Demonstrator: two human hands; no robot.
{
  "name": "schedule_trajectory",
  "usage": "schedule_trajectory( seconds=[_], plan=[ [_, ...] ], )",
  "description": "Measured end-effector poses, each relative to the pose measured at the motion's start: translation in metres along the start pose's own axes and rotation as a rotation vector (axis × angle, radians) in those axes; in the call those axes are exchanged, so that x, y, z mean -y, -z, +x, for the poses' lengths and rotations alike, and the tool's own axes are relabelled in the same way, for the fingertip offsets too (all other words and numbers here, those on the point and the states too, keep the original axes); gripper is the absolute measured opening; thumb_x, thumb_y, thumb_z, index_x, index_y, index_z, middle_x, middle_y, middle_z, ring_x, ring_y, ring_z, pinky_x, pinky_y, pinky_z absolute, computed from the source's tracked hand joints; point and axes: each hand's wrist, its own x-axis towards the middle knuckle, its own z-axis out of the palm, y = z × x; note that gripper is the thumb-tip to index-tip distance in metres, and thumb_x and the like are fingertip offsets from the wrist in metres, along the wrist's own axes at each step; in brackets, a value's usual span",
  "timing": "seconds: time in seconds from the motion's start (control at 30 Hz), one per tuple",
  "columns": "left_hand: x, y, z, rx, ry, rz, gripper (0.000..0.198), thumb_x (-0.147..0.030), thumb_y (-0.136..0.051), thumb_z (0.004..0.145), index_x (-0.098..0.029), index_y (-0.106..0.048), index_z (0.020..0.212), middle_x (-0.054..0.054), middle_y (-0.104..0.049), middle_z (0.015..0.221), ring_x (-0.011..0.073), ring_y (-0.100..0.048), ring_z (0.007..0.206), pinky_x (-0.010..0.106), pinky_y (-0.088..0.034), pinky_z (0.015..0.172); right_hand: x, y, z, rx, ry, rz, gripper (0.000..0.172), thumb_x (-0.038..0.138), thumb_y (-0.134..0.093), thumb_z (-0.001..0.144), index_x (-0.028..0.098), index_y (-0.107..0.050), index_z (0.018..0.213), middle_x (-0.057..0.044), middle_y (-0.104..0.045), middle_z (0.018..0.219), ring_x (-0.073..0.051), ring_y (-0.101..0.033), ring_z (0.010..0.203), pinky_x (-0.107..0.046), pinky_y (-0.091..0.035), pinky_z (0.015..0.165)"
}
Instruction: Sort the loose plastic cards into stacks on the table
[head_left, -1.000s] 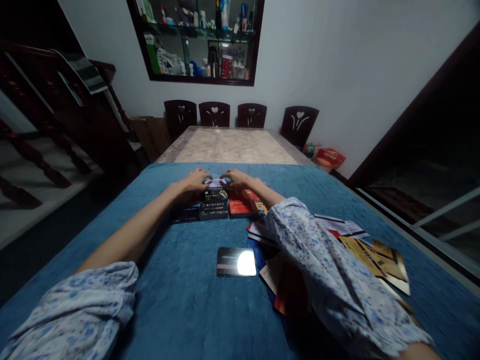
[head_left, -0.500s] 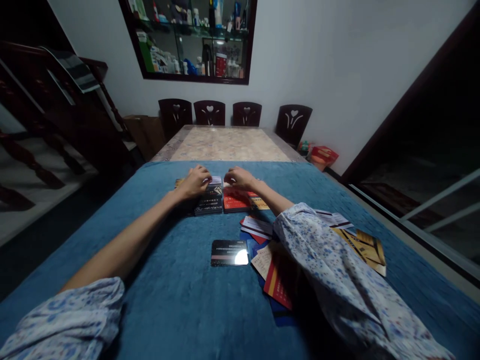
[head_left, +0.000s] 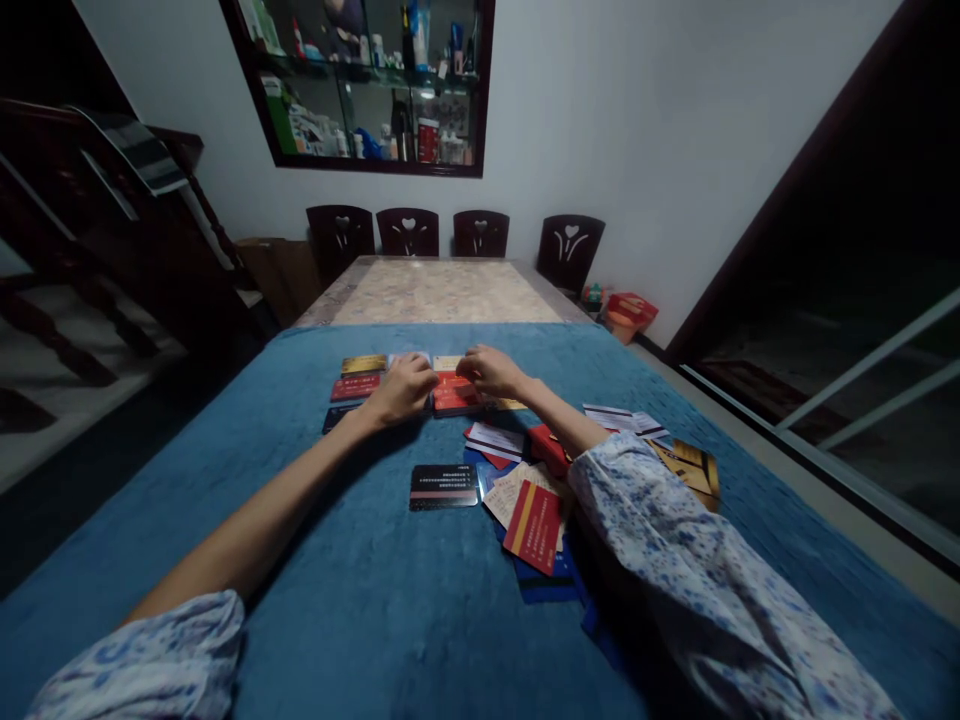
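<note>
Both hands are over rows of plastic cards on a blue cloth. My left hand [head_left: 407, 388] has curled fingers at the left edge of a red card [head_left: 454, 396] on a stack; what they pinch is hidden. My right hand [head_left: 491, 370], fingers bent together, touches the upper right part of that red card. Behind it lies a pale card [head_left: 448, 363]. To the left of my left hand are a gold card [head_left: 364, 365], a red card with white print [head_left: 355, 388] and a dark card [head_left: 337, 418], partly covered by my wrist.
A black card [head_left: 444, 487] lies nearer me, beside a loose heap with a red-and-yellow card [head_left: 534, 528] and white striped cards [head_left: 495, 441]. Gold cards [head_left: 690, 470] lie right of my forearm. The blue cloth [head_left: 337, 600] covers the table's near part; chairs [head_left: 480, 234] stand beyond.
My left hand has shifted right and nearer, uncovering the gold and red cards on the left. My right hand stays around the red stack. The view has turned slightly right.
</note>
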Motion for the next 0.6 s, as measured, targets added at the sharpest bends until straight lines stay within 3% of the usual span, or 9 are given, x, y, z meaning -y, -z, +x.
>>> schedule_trajectory(
  seconds=[0.2, 0.4, 0.6],
  plan=[
    [-0.02, 0.002, -0.012, 0.012, -0.022, -0.048, 0.023, -0.015, -0.049, 0.093, -0.018, -0.071, 0.091, 0.01, -0.063, 0.093, 0.0253, -0.052, 0.096, 0.04, -0.041, 0.085, 0.002, -0.011, -0.024, -0.078, 0.058, 0.071, 0.015, 0.027, -0.07, 0.088, 0.017, -0.076, 0.097, -0.008, -0.068, 0.092, -0.019, -0.055, 0.087, -0.027, -0.035, 0.071],
    [-0.042, 0.01, -0.031, 0.057, -0.03, -0.089, 0.022, -0.015, -0.05, 0.092, -0.018, -0.072, 0.093, 0.01, -0.065, 0.097, 0.0252, -0.052, 0.097, 0.041, -0.041, 0.085, 0.011, -0.02, -0.045, -0.082, 0.138, 0.073, 0.017, 0.011, -0.06, 0.088, 0.018, -0.074, 0.093, -0.008, -0.068, 0.094, -0.019, -0.054, 0.086, -0.028, -0.036, 0.075],
    [-0.061, 0.015, -0.052, 0.06, -0.037, -0.12, 0.023, -0.017, -0.047, 0.095, -0.018, -0.07, 0.097, 0.009, -0.067, 0.098, 0.0245, -0.053, 0.1, 0.041, -0.041, 0.086, 0.032, -0.021, -0.065, -0.127, 0.221, 0.072, 0.019, 0.016, -0.056, 0.093, 0.018, -0.075, 0.094, -0.009, -0.068, 0.09, -0.02, -0.054, 0.087, -0.031, -0.037, 0.076]
  ],
)
